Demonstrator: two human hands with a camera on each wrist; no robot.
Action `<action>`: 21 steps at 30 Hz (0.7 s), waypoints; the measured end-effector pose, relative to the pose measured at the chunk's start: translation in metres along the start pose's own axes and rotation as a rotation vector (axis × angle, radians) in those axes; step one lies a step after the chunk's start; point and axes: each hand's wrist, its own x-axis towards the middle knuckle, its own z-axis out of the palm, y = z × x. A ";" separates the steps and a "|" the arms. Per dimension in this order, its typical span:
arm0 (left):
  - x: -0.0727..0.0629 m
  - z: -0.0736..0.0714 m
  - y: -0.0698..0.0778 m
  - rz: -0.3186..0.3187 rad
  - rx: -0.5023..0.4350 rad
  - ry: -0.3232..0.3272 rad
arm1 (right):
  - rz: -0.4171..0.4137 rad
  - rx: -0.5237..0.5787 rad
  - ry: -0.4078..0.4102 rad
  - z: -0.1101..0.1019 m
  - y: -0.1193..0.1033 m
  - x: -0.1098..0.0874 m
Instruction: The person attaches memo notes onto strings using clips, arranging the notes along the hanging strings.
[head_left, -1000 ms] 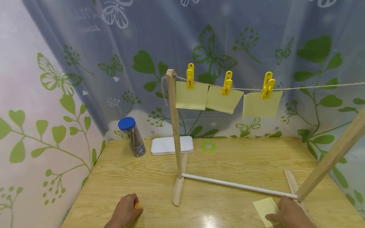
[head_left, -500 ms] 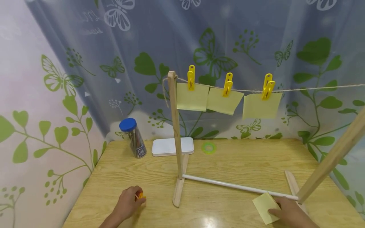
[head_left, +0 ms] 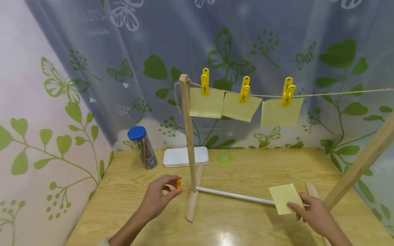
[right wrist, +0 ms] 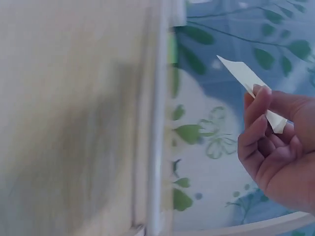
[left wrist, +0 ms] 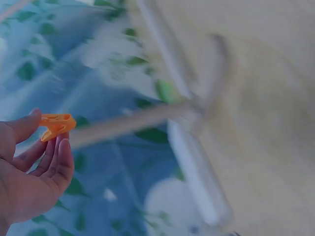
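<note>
Between thumb and fingertips my left hand (head_left: 157, 198) pinches a small orange clothespin (head_left: 179, 183), raised over the table just left of the wooden post. The left wrist view shows the clothespin (left wrist: 57, 126) from the side, its handles near the thumb. My right hand (head_left: 317, 213) holds a yellow sticky note (head_left: 285, 199) by its right edge, in front of the white bar. Seen almost edge-on in the right wrist view, the note (right wrist: 248, 81) sits between thumb and fingers. Three yellow clothespins (head_left: 287, 92) fasten yellow notes (head_left: 207, 103) to a string (head_left: 344, 93).
A wooden post (head_left: 188, 136) stands at the left and a slanting post (head_left: 363, 164) at the right, joined low by a white bar (head_left: 234, 195). Behind are a blue-lidded jar (head_left: 144, 150), a white case (head_left: 175, 158) and a green tape roll (head_left: 225, 158).
My left hand has risen and moved right with the orange clothespin. My right hand has lifted the sticky note up from the table. The hanging notes have stayed put.
</note>
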 end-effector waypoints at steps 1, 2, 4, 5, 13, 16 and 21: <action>0.004 0.003 0.009 0.026 -0.023 -0.003 | -0.004 0.011 0.035 -0.001 -0.004 0.000; 0.009 0.006 0.017 0.054 -0.040 -0.011 | -0.007 0.027 0.069 -0.003 -0.007 0.001; 0.017 0.011 0.035 0.116 -0.068 -0.035 | -0.024 0.074 0.134 -0.005 -0.013 0.001; 0.022 0.014 0.045 0.146 -0.087 -0.047 | -0.027 0.105 0.160 -0.006 -0.015 0.002; 0.060 0.036 0.115 0.405 -0.138 -0.072 | -0.081 0.571 0.344 -0.018 -0.037 0.006; 0.072 0.042 0.144 0.450 -0.136 -0.078 | -0.128 0.806 0.426 -0.021 -0.044 0.009; 0.092 0.051 0.189 0.497 -0.126 -0.093 | -0.258 1.112 0.541 -0.023 -0.054 0.016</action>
